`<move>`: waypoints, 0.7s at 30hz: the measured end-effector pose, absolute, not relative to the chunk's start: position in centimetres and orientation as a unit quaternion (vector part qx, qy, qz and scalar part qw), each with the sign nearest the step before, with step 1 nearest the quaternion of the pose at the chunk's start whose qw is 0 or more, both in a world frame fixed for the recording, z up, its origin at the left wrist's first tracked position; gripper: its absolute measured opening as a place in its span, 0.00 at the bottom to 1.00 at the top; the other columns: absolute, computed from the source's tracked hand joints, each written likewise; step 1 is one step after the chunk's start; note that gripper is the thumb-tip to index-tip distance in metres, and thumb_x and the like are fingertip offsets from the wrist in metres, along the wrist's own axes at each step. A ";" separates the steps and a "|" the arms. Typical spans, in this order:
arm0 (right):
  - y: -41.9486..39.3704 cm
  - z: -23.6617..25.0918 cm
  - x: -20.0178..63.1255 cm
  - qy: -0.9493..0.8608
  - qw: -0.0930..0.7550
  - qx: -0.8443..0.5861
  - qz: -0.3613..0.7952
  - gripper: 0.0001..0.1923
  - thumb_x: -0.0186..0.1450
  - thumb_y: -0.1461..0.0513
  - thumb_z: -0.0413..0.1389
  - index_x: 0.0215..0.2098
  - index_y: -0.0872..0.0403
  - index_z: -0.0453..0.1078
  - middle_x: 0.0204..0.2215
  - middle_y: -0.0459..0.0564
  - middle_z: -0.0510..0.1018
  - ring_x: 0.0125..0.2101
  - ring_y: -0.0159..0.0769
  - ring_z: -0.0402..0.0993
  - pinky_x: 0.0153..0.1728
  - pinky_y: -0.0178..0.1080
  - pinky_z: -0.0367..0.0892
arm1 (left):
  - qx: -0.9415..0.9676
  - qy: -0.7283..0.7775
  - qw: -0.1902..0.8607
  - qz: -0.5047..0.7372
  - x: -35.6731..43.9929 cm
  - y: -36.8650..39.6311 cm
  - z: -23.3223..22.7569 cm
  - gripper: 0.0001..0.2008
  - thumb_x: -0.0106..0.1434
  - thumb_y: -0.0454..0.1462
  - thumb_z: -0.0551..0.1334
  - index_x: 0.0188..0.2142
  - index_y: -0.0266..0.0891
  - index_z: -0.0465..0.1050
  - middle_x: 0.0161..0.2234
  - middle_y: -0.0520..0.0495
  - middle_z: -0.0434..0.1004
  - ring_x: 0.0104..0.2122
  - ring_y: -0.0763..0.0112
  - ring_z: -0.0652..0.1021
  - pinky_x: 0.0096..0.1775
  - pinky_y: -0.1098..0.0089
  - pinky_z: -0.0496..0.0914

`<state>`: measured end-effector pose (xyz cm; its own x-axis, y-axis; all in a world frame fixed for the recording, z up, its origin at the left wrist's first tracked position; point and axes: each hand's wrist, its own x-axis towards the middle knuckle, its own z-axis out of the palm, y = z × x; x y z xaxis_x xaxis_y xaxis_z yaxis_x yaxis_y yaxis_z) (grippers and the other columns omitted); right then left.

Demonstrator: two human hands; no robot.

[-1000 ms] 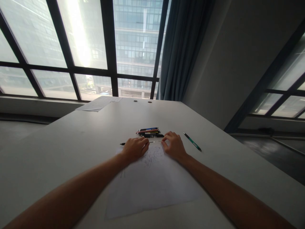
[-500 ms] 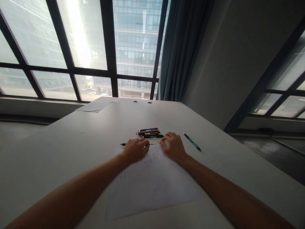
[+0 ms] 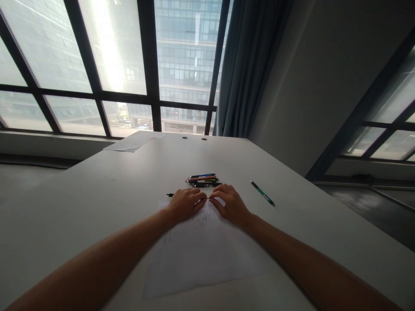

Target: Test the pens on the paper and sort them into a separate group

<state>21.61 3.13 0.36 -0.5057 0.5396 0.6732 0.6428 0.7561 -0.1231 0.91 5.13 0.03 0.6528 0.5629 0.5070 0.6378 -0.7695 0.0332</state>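
My left hand (image 3: 185,203) is closed around a slim black pen (image 3: 170,195), whose rear end sticks out to the left. A thin dark piece (image 3: 208,198), like a pen refill, bridges the small gap to my right hand (image 3: 231,202). That hand pinches at the piece's right end between thumb and fingertips; anything small inside the pinch is hidden. Both hands are over the far edge of a white sheet of paper (image 3: 201,259) with scribbled lines. Just beyond them lies a pile of several pens (image 3: 201,178).
A green and black pen (image 3: 262,192) lies apart, right of my right hand. More papers (image 3: 129,142) rest at the table's far left corner. Two round inserts (image 3: 204,139) are near the far edge of the white table (image 3: 285,216), before a window and a blue curtain (image 3: 241,77).
My right hand has moved left and slightly nearer, its fingertips meeting the thin piece that sticks out from my left hand. The left hand and pen have shifted slightly right.
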 end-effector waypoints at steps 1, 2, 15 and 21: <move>3.2 0.4 21.7 -0.863 0.360 -0.346 -0.073 0.03 0.65 0.64 0.54 0.34 0.54 0.70 0.34 0.51 0.76 0.37 0.39 0.69 0.39 0.42 0.61 | -0.906 -0.333 0.073 -0.252 0.9 5.1 0.0 0.14 0.70 0.41 0.51 0.39 0.43 0.74 0.32 0.49 0.77 0.33 0.70 0.77 0.32 0.73 0.66; 3.3 0.4 21.8 -0.861 0.359 -0.352 -0.076 0.03 0.65 0.65 0.54 0.34 0.55 0.70 0.34 0.51 0.75 0.37 0.39 0.69 0.39 0.42 0.60 | -0.904 -0.339 0.073 -0.251 0.9 5.1 0.1 0.14 0.70 0.41 0.51 0.39 0.43 0.75 0.32 0.49 0.78 0.33 0.70 0.77 0.32 0.73 0.66; 4.2 1.3 23.9 -0.807 0.260 -0.521 -0.101 0.03 0.52 0.67 0.56 0.23 0.55 0.66 0.39 0.52 0.74 0.41 0.40 0.67 0.42 0.41 0.57 | -0.818 -0.519 0.045 -0.242 0.8 5.3 0.6 0.12 0.68 0.40 0.51 0.40 0.42 0.73 0.41 0.48 0.79 0.38 0.63 0.79 0.35 0.68 0.69; 4.0 1.1 23.3 -0.804 0.223 -0.540 -0.114 0.03 0.52 0.67 0.57 0.22 0.55 0.67 0.38 0.52 0.74 0.40 0.41 0.67 0.40 0.42 0.57 | -0.844 -0.456 0.039 -0.280 0.8 5.4 0.2 0.13 0.66 0.36 0.51 0.42 0.42 0.73 0.41 0.47 0.78 0.43 0.63 0.77 0.40 0.66 0.71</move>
